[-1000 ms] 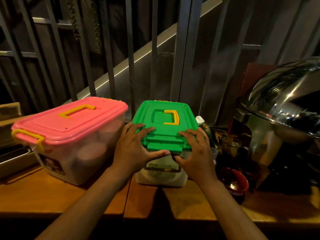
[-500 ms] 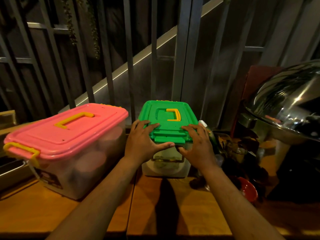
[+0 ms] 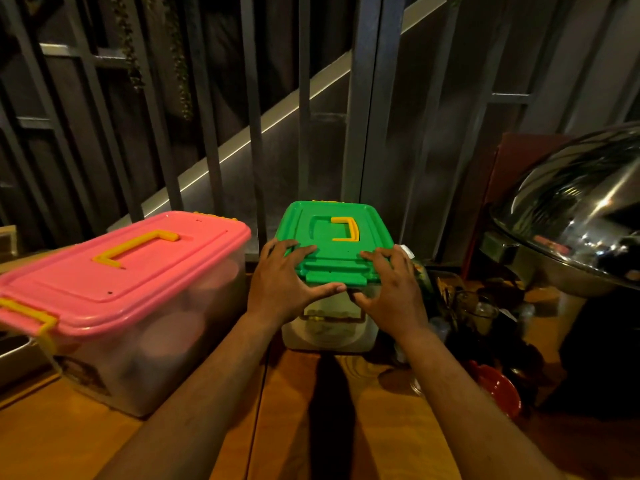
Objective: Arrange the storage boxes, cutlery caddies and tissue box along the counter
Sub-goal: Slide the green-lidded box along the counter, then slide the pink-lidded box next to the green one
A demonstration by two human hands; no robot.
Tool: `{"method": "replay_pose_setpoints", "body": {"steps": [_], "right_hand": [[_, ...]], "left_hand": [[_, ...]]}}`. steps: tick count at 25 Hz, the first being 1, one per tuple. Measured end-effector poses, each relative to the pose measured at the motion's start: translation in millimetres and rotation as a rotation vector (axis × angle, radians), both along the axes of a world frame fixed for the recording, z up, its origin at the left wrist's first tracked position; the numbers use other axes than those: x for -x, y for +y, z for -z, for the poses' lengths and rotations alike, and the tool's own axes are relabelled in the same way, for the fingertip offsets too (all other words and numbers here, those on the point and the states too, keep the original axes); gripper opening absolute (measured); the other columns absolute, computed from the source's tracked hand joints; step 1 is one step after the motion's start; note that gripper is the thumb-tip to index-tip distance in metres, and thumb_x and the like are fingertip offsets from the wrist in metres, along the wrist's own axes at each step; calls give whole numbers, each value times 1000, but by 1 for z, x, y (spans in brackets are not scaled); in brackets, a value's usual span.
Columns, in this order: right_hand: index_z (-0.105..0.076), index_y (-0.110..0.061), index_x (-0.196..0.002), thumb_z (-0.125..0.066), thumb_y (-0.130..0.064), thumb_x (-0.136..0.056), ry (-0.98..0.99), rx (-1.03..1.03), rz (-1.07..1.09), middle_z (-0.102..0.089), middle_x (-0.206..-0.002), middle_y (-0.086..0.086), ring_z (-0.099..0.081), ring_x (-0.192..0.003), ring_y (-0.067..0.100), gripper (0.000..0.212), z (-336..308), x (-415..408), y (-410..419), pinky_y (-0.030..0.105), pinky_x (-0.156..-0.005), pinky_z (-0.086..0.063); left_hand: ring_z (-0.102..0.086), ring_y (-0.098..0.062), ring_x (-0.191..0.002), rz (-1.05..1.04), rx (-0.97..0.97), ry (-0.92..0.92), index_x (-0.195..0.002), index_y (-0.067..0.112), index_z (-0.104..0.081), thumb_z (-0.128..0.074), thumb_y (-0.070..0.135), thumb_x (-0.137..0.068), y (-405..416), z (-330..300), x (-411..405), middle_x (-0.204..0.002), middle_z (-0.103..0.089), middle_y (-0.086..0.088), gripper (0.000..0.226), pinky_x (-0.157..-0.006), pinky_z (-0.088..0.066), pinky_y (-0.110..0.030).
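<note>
A clear storage box with a green lid (image 3: 334, 233) and a yellow handle stands on the wooden counter (image 3: 388, 431) close to the back railing. My left hand (image 3: 282, 284) grips its near left corner, fingers on the lid and thumb under the front latch. My right hand (image 3: 393, 292) grips the near right corner the same way. To the left, a larger clear box with a pink lid (image 3: 121, 271) and yellow handle and clips stands at an angle, a narrow gap away from the green one.
A shiny steel chafing-dish dome (image 3: 581, 216) fills the right side. Dark glass jars (image 3: 479, 308) and a red bowl (image 3: 498, 393) crowd the counter right of the green box. Vertical metal railing bars (image 3: 254, 133) close the back. A steel tray edge (image 3: 14, 348) shows at far left.
Both hands have pushed the green-lidded box away from me toward the railing. More bare counter shows in front of it. The pink-lidded box has stayed put.
</note>
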State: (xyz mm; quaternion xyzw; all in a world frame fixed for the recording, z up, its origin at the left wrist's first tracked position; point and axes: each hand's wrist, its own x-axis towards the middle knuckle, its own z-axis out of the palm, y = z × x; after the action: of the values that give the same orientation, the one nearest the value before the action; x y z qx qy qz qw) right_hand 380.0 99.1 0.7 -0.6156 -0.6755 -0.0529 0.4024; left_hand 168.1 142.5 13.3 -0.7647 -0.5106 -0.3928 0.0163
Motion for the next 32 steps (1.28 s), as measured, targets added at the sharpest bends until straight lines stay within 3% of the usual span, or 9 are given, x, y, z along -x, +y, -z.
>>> {"method": "replay_pose_setpoints", "body": {"steps": [3, 7, 10, 15, 20, 24, 26, 29, 32], "right_hand": [[-48, -28, -135, -79, -40, -71, -18, 31, -2, -42, -139, 6, -26, -142, 29, 73, -3, -1, -3, 51, -109, -40], [-40, -35, -142, -51, -67, -74, -168, 122, 10, -38, -147, 5, -25, -143, 30, 76, -14, -6, -15, 59, -113, -27], [-39, -35, -144, -48, -65, -78, -200, 103, 41, -34, -154, 5, -22, -146, 31, 73, -17, 7, -31, 58, -117, -18], [-63, -25, -125, -59, -44, -77, -74, -170, -76, -58, -135, 6, -48, -129, 33, 52, -7, 88, -60, 57, -107, -35], [-66, -22, -119, -63, -38, -79, -5, -201, -313, -63, -126, 5, -53, -122, 27, 43, -4, 198, -71, 49, -105, -40], [-64, -23, -118, -64, -37, -81, 47, -174, -421, -62, -126, 2, -55, -118, 21, 39, -14, 294, -73, 39, -98, -48], [-63, -27, -122, -60, -47, -83, 27, -120, -360, -60, -130, 0, -51, -123, 21, 43, -15, 332, -71, 44, -102, -46], [-60, -30, -125, -54, -66, -79, -74, -71, -169, -58, -135, -1, -41, -134, 28, 59, -8, 377, -66, 56, -107, -37], [-63, -27, -120, -70, -65, -70, -18, -93, -36, -58, -132, 1, -39, -133, 31, 63, -3, 394, -60, 53, -105, -40]], "left_hand": [[-37, -22, -132, -14, 32, 40, -132, 34, -57, -45, 98, -55, -1, -3, 0, -137, -50, 0, 101, -111, -37, -42], [-33, -28, -141, 8, 112, 151, -146, 35, -42, -39, 90, -69, -14, -9, 12, -151, -42, -6, 94, -115, -29, -46], [-48, -26, -132, 17, 34, 203, -139, 31, -52, -40, 72, -79, -41, -7, 36, -143, -53, -5, 74, -111, -36, -41], [-61, -25, -107, -157, -246, 86, -106, 22, -73, -57, 42, -88, -112, -9, 113, -111, -70, -3, 31, -95, -44, -39], [-53, -30, -121, -336, -277, 75, -113, 22, -69, -54, 31, -92, -133, -8, 220, -123, -63, -6, 28, -100, -44, -45], [-46, -29, -129, -344, -122, 107, -126, 28, -62, -55, 21, -95, -113, -7, 306, -136, -56, -7, 33, -100, -46, -48], [-39, -28, -138, -293, -23, 133, -133, 33, -57, -54, 29, -96, -100, -5, 333, -147, -49, -5, 37, -104, -45, -51], [-24, -23, -147, -218, 120, 109, -138, 45, -46, -39, 61, -92, -73, -3, 369, -159, -32, 3, 49, -113, -33, -53], [-25, -21, -147, -94, 209, -69, -139, 50, -40, -39, 77, -84, -49, 6, 389, -160, -24, 8, 61, -111, -36, -56]]}}
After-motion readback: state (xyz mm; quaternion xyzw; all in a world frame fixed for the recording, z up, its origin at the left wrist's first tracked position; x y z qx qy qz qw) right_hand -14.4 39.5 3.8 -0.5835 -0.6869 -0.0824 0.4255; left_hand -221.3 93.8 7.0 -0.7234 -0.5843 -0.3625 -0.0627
